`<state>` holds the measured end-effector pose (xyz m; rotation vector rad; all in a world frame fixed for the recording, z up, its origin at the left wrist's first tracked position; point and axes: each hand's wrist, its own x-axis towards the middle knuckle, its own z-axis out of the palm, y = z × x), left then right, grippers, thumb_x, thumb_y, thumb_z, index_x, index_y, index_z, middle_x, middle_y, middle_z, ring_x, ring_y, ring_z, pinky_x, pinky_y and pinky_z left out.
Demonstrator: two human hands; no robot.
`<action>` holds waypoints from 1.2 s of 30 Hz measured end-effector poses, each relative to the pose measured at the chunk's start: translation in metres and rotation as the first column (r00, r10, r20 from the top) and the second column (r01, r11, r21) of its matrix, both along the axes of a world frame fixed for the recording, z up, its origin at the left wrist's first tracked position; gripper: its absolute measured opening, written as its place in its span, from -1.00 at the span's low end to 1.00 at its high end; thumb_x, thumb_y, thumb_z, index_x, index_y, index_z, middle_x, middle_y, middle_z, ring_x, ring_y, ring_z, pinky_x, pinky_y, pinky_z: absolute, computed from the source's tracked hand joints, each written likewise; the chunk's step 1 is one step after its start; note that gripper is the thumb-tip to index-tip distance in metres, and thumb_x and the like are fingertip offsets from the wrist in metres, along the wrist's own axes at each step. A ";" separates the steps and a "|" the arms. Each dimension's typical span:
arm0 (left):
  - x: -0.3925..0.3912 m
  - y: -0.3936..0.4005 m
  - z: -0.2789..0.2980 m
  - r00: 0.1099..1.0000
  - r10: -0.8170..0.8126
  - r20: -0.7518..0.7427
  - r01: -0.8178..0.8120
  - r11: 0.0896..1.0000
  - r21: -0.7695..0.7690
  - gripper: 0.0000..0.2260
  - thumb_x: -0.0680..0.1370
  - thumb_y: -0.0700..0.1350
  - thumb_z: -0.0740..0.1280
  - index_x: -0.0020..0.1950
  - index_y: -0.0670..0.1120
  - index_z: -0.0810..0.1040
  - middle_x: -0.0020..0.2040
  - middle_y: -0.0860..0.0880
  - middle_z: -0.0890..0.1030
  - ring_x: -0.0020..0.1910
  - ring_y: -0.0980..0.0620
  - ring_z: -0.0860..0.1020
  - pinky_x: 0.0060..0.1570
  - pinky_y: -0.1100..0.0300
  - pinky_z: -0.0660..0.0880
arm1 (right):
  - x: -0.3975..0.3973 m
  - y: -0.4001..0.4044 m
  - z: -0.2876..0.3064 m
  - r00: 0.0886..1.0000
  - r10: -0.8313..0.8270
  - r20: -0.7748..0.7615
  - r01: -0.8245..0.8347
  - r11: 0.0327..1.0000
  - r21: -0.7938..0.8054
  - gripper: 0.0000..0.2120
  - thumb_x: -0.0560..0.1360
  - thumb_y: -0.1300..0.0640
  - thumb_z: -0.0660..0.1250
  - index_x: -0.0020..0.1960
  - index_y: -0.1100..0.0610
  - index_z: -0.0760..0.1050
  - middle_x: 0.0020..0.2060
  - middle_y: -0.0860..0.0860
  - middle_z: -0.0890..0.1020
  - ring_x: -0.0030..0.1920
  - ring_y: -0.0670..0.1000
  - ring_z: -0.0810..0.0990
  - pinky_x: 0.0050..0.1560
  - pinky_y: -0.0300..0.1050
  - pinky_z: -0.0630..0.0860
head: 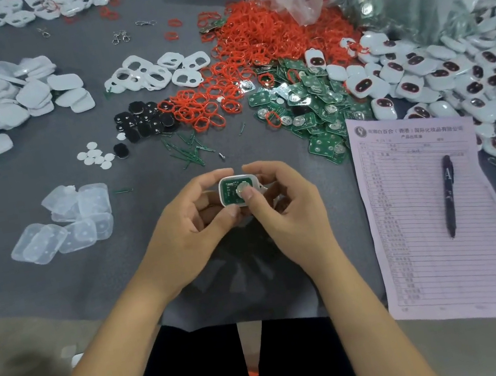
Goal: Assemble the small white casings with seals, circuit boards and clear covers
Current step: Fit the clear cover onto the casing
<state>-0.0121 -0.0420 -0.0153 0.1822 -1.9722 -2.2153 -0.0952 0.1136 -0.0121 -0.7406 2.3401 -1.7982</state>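
Casing (238,190) held in both our hands above the tabletop (59,285).
Our left hand (191,222) grips its left side; our right hand (279,205) grips the right, thumb pressing the green circuit board (230,189) inside.

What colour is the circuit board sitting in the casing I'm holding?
Green, with a silver round cell on it; the circuit board shows in the head view, inside the white casing.

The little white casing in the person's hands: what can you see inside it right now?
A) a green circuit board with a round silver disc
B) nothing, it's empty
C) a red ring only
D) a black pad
A: the white casing, gripped by the left hand and right hand, shows a green circuit board whose round silver disc sits under the right thumb.
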 end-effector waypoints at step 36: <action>-0.004 0.006 0.005 0.981 0.165 0.097 -0.175 0.979 0.105 -0.75 0.72 -0.26 0.21 0.33 -0.17 0.61 0.13 -0.09 0.74 0.06 -0.13 0.74 -0.01 0.25 0.64 | 0.000 0.021 -0.006 0.919 -0.345 -0.191 0.373 0.919 0.132 -0.86 0.61 0.24 0.33 0.06 0.02 0.58 -0.29 -0.20 0.57 -0.28 -0.23 0.52 -0.20 -0.46 0.34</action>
